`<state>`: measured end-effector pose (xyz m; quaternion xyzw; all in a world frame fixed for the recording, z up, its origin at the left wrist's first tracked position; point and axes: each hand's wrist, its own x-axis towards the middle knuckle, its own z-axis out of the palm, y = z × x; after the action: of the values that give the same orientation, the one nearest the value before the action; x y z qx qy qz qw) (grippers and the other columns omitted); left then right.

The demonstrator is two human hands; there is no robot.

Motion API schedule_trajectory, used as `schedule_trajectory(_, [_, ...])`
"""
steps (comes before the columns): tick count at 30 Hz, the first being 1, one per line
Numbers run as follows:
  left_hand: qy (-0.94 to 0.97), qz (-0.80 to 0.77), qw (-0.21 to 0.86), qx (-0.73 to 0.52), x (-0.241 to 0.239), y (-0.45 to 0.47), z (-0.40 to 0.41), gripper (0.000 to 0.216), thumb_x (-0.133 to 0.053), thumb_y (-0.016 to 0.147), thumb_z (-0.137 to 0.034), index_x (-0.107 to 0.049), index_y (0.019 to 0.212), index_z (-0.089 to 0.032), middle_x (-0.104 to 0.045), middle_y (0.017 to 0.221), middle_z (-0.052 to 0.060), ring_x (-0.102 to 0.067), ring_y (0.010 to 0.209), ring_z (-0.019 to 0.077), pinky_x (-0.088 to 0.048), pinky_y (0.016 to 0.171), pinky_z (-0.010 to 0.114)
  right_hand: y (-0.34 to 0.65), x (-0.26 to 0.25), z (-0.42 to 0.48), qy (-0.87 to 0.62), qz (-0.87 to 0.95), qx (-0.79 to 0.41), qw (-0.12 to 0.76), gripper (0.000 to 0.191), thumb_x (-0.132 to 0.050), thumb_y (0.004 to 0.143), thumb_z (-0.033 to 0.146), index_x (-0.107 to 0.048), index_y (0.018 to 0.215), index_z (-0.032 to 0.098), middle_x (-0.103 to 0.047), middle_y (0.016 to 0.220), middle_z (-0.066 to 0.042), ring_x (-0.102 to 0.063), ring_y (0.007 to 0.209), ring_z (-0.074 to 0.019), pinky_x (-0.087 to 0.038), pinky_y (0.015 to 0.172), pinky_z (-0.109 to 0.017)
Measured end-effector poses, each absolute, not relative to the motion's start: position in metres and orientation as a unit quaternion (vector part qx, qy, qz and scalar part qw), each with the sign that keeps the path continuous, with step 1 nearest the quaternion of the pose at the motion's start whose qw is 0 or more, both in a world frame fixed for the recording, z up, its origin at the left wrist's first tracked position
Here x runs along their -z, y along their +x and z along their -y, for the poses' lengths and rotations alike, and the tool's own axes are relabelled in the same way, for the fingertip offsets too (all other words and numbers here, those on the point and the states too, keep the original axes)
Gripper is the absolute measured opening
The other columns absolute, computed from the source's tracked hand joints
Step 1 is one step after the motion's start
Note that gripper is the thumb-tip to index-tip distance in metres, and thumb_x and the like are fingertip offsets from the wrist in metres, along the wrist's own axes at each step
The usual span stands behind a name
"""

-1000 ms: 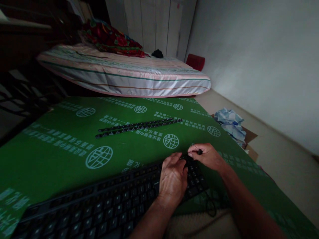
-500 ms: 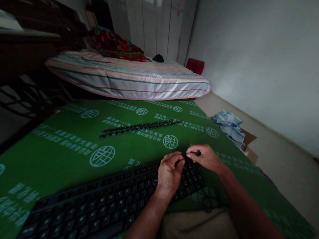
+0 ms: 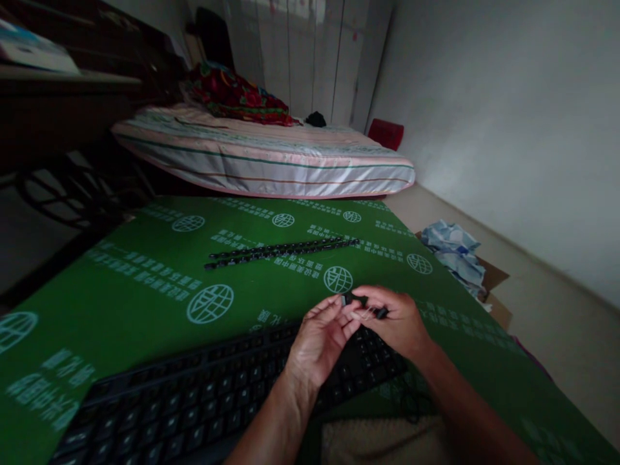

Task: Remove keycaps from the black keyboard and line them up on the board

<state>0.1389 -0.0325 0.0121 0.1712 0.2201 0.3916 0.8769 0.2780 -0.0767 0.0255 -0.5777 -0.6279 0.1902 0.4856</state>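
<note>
A black keyboard (image 3: 203,394) lies across the near edge of a green printed sheet (image 3: 145,303). Both hands are raised just above the keyboard's right end. My left hand (image 3: 317,339) is turned palm up, its fingertips meeting a small black piece, perhaps a keycap (image 3: 347,299), pinched between the two hands. My right hand (image 3: 394,323) is closed, pinching a thin wire tool with a small black tip (image 3: 380,314) together with that piece.
Two long black strips of small pieces (image 3: 278,250) lie side by side farther out on the green sheet. A mattress with striped bedding (image 3: 261,158) is beyond. Crumpled blue-white cloth on cardboard (image 3: 453,248) sits on the floor at right. A dark metal frame (image 3: 72,194) stands at left.
My left hand lifted off the keys and turned palm up. Both hands rose from the keyboard and came together around a small black piece.
</note>
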Motion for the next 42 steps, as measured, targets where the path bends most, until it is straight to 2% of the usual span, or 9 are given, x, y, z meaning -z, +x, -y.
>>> schedule_trajectory(11, [0.151, -0.171, 0.896, -0.381, -0.006, 0.140, 0.034, 0.009, -0.074, 0.066, -0.017, -0.068, 0.073, -0.016, -0.071, 0.081, 0.003, -0.064, 0.080, 0.0141, -0.047, 0.080, 0.029, 0.269, -0.029, 0.069, -0.565, 0.594, -0.262, 0.509, 0.021, -0.065, 0.069, 0.024, -0.067, 0.089, 0.019, -0.066, 0.064, 0.000, -0.060, 0.054, -0.0116, -0.049, 0.053, -0.022])
schedule_trajectory(15, [0.154, -0.176, 0.895, -0.379, -0.004, 0.140, 0.034, 0.011, -0.075, 0.064, -0.017, -0.068, 0.072, -0.016, -0.070, 0.079, 0.001, -0.063, 0.079, 0.0139, -0.046, 0.081, 0.030, 0.271, -0.030, 0.067, -0.555, 0.618, -0.253, 0.497, 0.016, -0.063, 0.071, 0.023, -0.068, 0.085, 0.020, -0.068, 0.068, 0.000, -0.061, 0.059, -0.0123, -0.050, 0.058, -0.022])
schedule_trajectory(25, [0.140, -0.198, 0.893, -0.379, -0.003, 0.142, 0.032, 0.016, -0.075, 0.063, -0.011, -0.066, 0.075, -0.015, -0.071, 0.078, 0.001, -0.064, 0.079, 0.0142, -0.047, 0.078, 0.029, 0.284, -0.035, 0.061, -0.546, 0.672, -0.236, 0.440, 0.019, -0.062, 0.073, 0.021, -0.070, 0.090, 0.021, -0.071, 0.081, -0.002, -0.064, 0.072, -0.0137, -0.050, 0.067, -0.024])
schedule_trajectory(30, [0.139, -0.209, 0.892, -0.376, -0.003, 0.142, 0.032, 0.013, -0.072, 0.066, -0.012, -0.066, 0.077, -0.016, -0.071, 0.080, 0.003, -0.065, 0.079, 0.0146, -0.048, 0.078, 0.029, 0.290, -0.047, 0.056, -0.545, 0.700, -0.239, 0.395, 0.014, -0.060, 0.074, 0.019, -0.070, 0.084, 0.020, -0.070, 0.078, 0.000, -0.062, 0.067, -0.0112, -0.047, 0.064, -0.021])
schedule_trajectory(33, [0.144, -0.214, 0.895, -0.364, -0.003, 0.141, 0.031, 0.013, -0.068, 0.073, -0.018, -0.066, 0.085, -0.015, -0.072, 0.087, 0.007, -0.065, 0.086, 0.0177, -0.048, 0.080, 0.031, 0.301, -0.048, 0.049, -0.554, 0.689, -0.256, 0.391, 0.014, -0.060, 0.073, 0.020, -0.069, 0.084, 0.019, -0.068, 0.074, 0.001, -0.059, 0.064, -0.0101, -0.045, 0.059, -0.020])
schedule_trajectory(37, [0.175, -0.228, 0.878, -0.384, -0.008, 0.140, 0.030, 0.018, -0.064, 0.076, -0.019, -0.065, 0.093, -0.013, -0.070, 0.100, 0.012, -0.063, 0.098, 0.0215, -0.047, 0.085, 0.033, 0.329, -0.035, 0.031, -0.613, 0.635, -0.254, 0.395, 0.021, -0.065, 0.069, 0.029, -0.069, 0.086, 0.016, -0.061, 0.062, 0.002, -0.049, 0.045, -0.0068, -0.039, 0.045, -0.019])
schedule_trajectory(42, [0.191, -0.238, 0.856, -0.418, -0.013, 0.139, 0.030, 0.018, -0.063, 0.077, -0.018, -0.065, 0.094, -0.013, -0.069, 0.102, 0.012, -0.062, 0.102, 0.0231, -0.047, 0.086, 0.034, 0.372, -0.007, 0.007, -0.678, 0.585, -0.237, 0.377, 0.026, -0.067, 0.065, 0.031, -0.068, 0.086, 0.014, -0.052, 0.046, 0.006, -0.043, 0.037, -0.0065, -0.035, 0.042, -0.020])
